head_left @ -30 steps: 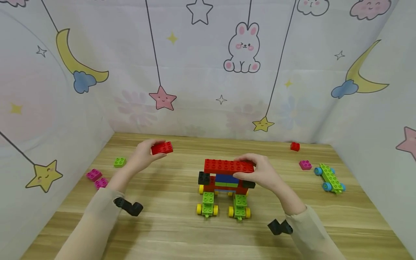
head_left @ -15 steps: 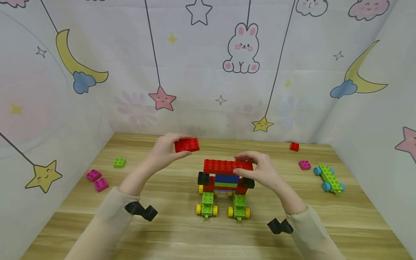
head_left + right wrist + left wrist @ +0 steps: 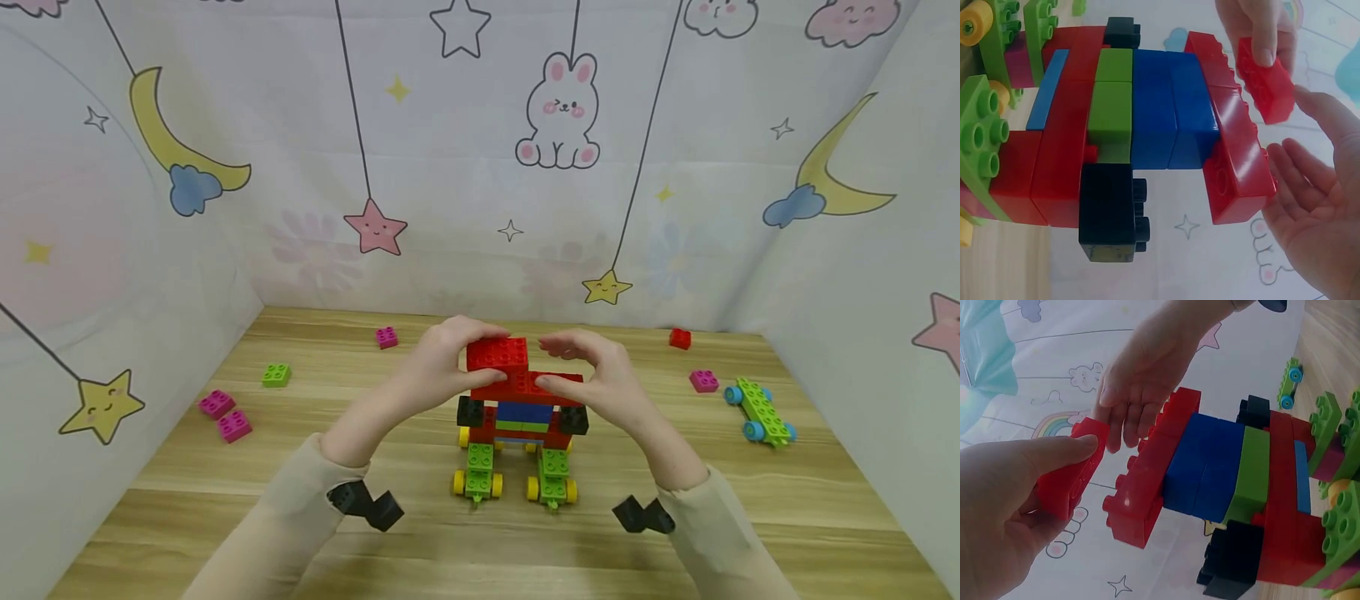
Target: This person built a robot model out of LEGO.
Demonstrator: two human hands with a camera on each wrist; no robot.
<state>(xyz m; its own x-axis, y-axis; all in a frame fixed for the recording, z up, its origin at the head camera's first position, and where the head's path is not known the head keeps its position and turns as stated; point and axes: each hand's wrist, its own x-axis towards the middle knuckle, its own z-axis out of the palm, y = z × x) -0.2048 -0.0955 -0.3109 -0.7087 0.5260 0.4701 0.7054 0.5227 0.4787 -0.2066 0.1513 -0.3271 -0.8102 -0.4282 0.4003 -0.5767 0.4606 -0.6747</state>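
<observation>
Since the left hand (image 3: 441, 358) swung inward, the red brick (image 3: 506, 353) it pinches hovers just above the left end of the red top row (image 3: 1154, 465), likely poised for joining; the right hand (image 3: 602, 368) curves nearby, gripping nothing. The wheeled brick build (image 3: 523, 413) stands on the worktop (image 3: 510, 558), blue over green.

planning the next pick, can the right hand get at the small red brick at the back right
Probably yes: the right hand grips nothing, and only bare table shows between it and the small red brick.
</observation>
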